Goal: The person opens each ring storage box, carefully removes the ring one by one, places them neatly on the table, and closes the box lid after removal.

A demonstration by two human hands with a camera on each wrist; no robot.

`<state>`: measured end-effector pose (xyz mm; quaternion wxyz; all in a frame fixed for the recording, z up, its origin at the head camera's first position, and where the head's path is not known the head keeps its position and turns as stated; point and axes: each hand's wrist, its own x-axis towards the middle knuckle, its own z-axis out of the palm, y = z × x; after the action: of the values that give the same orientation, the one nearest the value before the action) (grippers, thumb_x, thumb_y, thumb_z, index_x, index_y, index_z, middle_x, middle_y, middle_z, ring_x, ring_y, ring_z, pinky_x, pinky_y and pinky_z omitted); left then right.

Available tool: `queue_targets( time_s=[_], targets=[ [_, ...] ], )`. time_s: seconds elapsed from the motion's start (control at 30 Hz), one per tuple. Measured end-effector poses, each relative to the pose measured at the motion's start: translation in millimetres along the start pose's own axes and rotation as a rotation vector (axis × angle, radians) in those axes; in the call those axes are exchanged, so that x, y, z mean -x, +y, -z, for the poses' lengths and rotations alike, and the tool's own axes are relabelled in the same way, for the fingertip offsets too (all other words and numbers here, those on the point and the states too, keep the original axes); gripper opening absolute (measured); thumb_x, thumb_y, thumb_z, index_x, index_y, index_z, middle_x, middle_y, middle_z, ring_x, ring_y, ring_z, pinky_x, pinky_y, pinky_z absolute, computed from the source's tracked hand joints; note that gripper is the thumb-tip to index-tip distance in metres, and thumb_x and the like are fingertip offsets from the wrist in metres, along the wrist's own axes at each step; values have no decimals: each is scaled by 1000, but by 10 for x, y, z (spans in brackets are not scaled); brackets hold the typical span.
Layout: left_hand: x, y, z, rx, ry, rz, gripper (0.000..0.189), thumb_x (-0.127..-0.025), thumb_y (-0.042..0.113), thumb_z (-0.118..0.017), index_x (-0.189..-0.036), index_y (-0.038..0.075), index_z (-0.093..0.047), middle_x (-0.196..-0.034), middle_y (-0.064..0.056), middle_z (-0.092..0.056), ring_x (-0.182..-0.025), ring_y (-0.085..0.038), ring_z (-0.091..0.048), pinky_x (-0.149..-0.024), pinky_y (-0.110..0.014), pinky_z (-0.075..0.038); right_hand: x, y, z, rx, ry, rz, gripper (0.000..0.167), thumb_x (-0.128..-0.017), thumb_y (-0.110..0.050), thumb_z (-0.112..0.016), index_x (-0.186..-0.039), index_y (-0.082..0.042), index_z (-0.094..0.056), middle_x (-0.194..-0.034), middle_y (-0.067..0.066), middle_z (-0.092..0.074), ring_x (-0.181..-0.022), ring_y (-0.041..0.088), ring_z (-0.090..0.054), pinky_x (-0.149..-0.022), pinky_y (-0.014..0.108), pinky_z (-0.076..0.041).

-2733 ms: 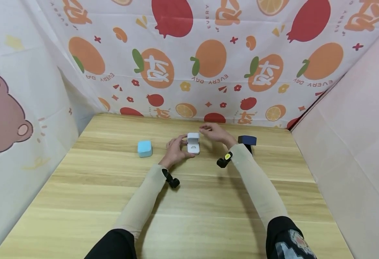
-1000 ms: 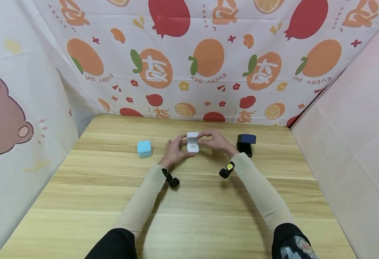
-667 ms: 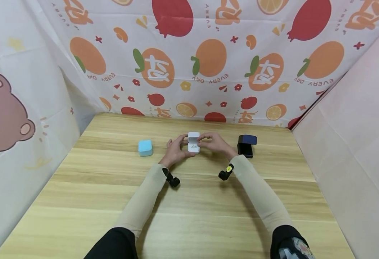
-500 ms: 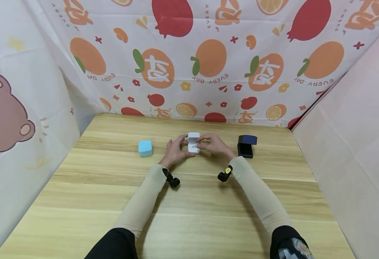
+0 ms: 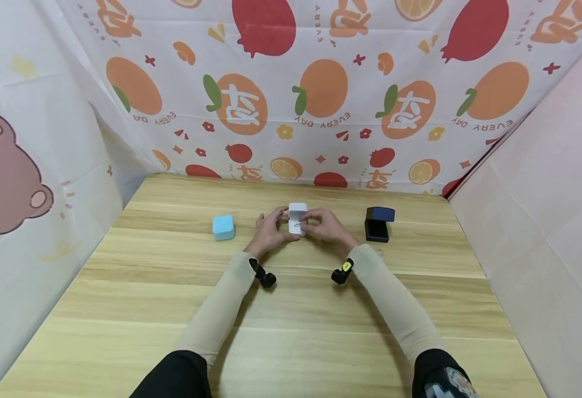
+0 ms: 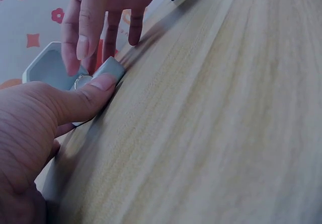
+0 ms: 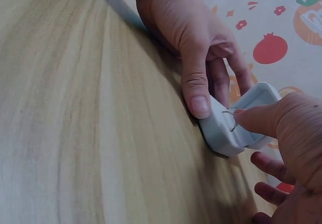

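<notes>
A white ring box (image 5: pixel 298 208) stands on the table with its lid raised. My left hand (image 5: pixel 269 231) holds the box from the left, thumb at the front of its base, as the left wrist view shows. A thin silvery ring (image 7: pixel 233 125) stands in the box's slot. From the right, my right hand (image 5: pixel 326 226) reaches into the box, and its thumb and a finger pinch the ring at its upper part. The right wrist view shows the thumb tip against the ring; the finger's contact is partly hidden.
A closed light blue box (image 5: pixel 223 228) sits to the left on the wooden table (image 5: pixel 291 331). To the right stands a dark blue box (image 5: pixel 377 231), lid up, black inside. A small faint round object (image 5: pixel 379 252) lies near the right sleeve. Patterned cloth (image 5: pixel 276 99) hangs behind.
My right hand has come from the lid's side down to the ring inside the white box, its wrist moving nearer. My left hand and the boxes have stayed in place.
</notes>
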<state>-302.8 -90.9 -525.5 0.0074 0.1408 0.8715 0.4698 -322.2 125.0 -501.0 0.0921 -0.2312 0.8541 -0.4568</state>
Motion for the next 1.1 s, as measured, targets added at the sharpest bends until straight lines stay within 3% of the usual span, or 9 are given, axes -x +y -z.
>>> queue_targets(
  time_s=[0.3, 0.53, 0.87, 1.1],
  targets=[
    [12, 1, -6, -18, 2, 14, 91, -76, 25, -90, -152, 14, -41, -133, -11, -70, -143, -31, -49, -126, -57, 6, 16, 29, -62, 49, 46, 20, 20, -91, -9, -75, -110, -3, -75, -137, 19, -65, -135, 37, -56, -120, 55, -34],
    [20, 16, -13, -29, 7, 13, 92, -76, 26, -91, -152, 14, -41, -132, -12, -70, -139, -33, -53, -126, -58, 5, 35, 24, -101, 99, 103, -15, 17, -90, -14, -76, -106, -7, -77, -136, 16, -67, -136, 37, -55, -110, 83, -6],
    [20, 13, -1, -30, 15, 22, 90, -77, 27, -90, -152, 15, -41, -133, -11, -70, -137, -33, -55, -126, -57, 5, 11, 20, -137, 144, 132, -61, 17, -90, -20, -77, -105, -14, -78, -135, 8, -69, -135, 31, -56, -112, 73, -21],
    [21, 6, -11, -43, 17, 11, 90, -77, 27, -90, -152, 16, -42, -132, -12, -70, -136, -33, -55, -126, -58, 4, 8, 42, -165, 139, 152, -86, 15, -89, -21, -78, -103, -15, -78, -134, 8, -70, -134, 30, -56, -111, 71, -22]
  ],
)
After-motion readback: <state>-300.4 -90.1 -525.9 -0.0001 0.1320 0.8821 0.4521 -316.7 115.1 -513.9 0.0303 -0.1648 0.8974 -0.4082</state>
